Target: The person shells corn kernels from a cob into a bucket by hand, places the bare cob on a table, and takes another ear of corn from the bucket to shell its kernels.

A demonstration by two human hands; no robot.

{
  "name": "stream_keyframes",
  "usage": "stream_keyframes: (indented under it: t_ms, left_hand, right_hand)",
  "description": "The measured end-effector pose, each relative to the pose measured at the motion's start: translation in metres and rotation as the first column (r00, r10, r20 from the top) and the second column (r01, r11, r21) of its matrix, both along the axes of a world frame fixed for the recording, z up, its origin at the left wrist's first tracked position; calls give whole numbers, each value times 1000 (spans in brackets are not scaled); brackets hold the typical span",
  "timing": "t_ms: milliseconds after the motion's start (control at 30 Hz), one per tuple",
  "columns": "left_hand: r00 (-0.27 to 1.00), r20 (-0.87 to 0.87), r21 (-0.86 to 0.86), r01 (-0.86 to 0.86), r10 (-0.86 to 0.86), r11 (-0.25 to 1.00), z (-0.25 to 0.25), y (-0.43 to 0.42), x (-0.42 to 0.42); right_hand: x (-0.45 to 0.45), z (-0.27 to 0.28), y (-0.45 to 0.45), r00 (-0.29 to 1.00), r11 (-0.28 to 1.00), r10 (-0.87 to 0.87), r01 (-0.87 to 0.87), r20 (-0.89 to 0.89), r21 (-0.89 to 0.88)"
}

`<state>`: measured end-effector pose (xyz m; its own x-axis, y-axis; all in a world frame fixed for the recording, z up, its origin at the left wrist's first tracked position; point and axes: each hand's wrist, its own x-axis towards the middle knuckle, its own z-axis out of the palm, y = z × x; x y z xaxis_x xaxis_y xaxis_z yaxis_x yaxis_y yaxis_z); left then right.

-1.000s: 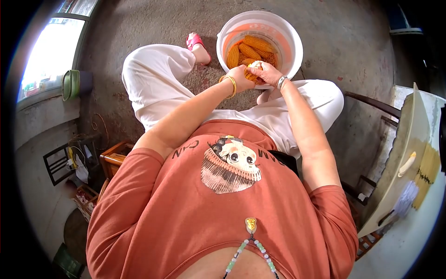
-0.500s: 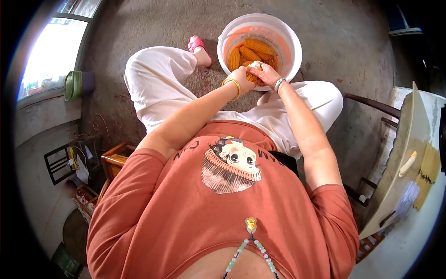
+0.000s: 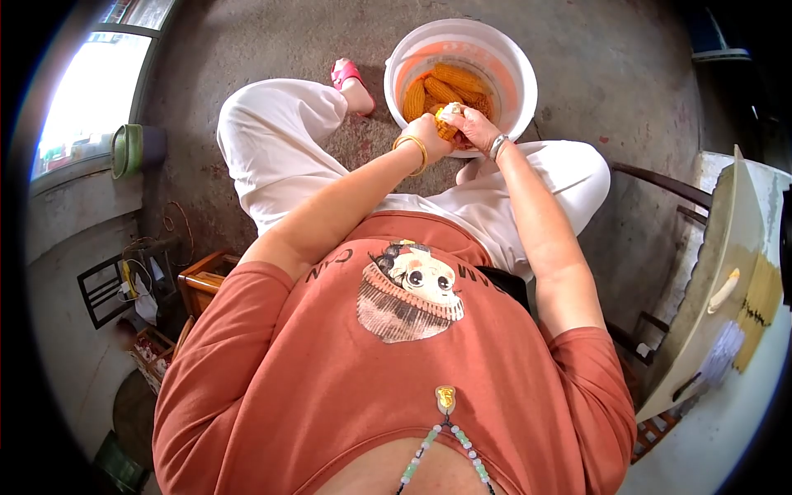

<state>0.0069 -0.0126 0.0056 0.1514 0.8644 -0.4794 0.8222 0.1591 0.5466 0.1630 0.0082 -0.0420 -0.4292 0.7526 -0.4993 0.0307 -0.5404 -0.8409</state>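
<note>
A white bucket [image 3: 521, 78] stands on the floor between my feet, with several orange corn cobs [image 3: 456, 77] lying on loose kernels inside. Over its near rim, my left hand [image 3: 429, 136], with a gold bangle at the wrist, is closed around one corn cob [image 3: 446, 128]. My right hand [image 3: 474, 129], wearing a silver bracelet, grips the same cob from the other side, its thumb near the pale end. Fingers hide much of the held cob.
Dark wooden chair parts [image 3: 664, 186] and a pale tabletop [image 3: 730, 223] stand at the right. On the left are a green container [image 3: 126, 151] below the window and a wooden box-like piece [image 3: 202, 283]. My foot in a pink sandal [image 3: 350, 76] rests left of the bucket.
My hands stay at the near rim of the bucket. The held cob has turned slightly between them, and my right thumb has shifted over its pale end.
</note>
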Motion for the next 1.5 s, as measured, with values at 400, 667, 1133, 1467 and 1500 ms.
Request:
stream_keyframes:
  t_ms: [400, 667, 1133, 1467, 1500]
  left_hand:
    - [1000, 12, 14, 24, -25, 1000, 2, 1, 0]
    - [997, 31, -2, 66, -66, 998, 9, 4, -2]
    - [997, 67, -4, 26, -25, 1000, -6, 6, -2]
    - [887, 400, -282, -122, 232, 952, 7, -3, -15]
    - [862, 437, -318, -120, 258, 941, 4, -3, -16]
  right_hand:
    - [-3, 17, -1, 1000, 996, 7, -7, -8, -91]
    - [2, 17, -2, 997, 994, 28, -35, -69, -106]
    - [-3, 2, -1, 998, 1000, 15, -16, 55, 25]
    - [-2, 11, -3, 999, 997, -31, 32, -8, 74]
    - [-2, 10, -3, 999, 995, -43, 45, -24, 91]
